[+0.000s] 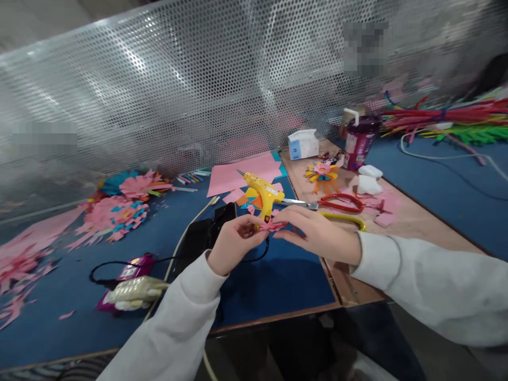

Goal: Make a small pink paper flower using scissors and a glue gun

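So you've got both hands up over the near edge of the blue table (278, 286), meeting in the middle. Your left hand (234, 241) and right hand (317, 233) are both pinching the same little pink paper piece (274, 225), fingertips closed on it from either side, with the rest of the right hand's fingers stretched out fairly flat. The piece sits just off the table, right in front of the yellow glue gun (264, 193), which stands propped up just behind your fingers.

Just past the glue gun there's a pair of red scissors (337, 202) lying on the wooden board (413, 222), and further back a small paper flower (321, 173), a tissue box (302, 144) and a purple cup (359, 140). A pink paper sheet (246, 172) lies flat behind the gun. Off to your left is a pile of finished pink flowers (115, 211), well apart from your hands. A black box (210, 233) sits just beside your left wrist.
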A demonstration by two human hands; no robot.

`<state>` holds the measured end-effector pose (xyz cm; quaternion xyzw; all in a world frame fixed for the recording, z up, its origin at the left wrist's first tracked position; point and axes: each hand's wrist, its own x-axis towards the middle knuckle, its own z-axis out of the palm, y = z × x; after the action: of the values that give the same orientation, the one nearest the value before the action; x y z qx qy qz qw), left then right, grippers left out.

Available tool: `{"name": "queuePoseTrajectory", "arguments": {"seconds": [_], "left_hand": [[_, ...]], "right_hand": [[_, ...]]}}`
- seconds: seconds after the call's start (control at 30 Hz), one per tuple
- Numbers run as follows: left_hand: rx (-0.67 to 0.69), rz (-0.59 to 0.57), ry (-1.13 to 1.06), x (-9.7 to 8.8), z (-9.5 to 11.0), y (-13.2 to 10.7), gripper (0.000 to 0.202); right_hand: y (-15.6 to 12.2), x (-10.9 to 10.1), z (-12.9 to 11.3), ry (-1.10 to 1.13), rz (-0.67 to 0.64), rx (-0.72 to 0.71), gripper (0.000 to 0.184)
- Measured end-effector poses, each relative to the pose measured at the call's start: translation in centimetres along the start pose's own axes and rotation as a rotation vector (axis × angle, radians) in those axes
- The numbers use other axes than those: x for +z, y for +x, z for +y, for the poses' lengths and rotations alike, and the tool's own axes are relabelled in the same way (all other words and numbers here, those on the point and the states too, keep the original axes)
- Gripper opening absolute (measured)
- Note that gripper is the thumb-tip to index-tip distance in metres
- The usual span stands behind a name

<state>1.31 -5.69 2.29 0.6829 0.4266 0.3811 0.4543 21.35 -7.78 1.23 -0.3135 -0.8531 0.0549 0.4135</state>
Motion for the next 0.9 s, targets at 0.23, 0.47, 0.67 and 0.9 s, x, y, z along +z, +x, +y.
{"name": "queuePoseTrajectory", "arguments": {"seconds": [0.23,0.47,0.67,0.9], "left_hand": [[0.116,-0.008,0.303,0.7,0.3,-0.9,0.011],[0.226,-0.068,0.434,1.2,0.2,-1.8,0.004],[0.267,-0.195,0.440,1.8,-0.2,-1.6,0.008],[0.361,-0.240,0.547,1.7,-0.8,-1.8,0.010]], "right_hand": [[-2.3,-10.6,4.5,-0.457,-0.062,0.372,0.026],[-6.1,-14.4,10.0,-0.417,-0.388,0.392,0.019],[-9.8,-14.8,10.3,-0.282,-0.526,0.367,0.016],[-9.8,-14.9,10.8,-0.221,-0.548,0.423,0.015]]}}
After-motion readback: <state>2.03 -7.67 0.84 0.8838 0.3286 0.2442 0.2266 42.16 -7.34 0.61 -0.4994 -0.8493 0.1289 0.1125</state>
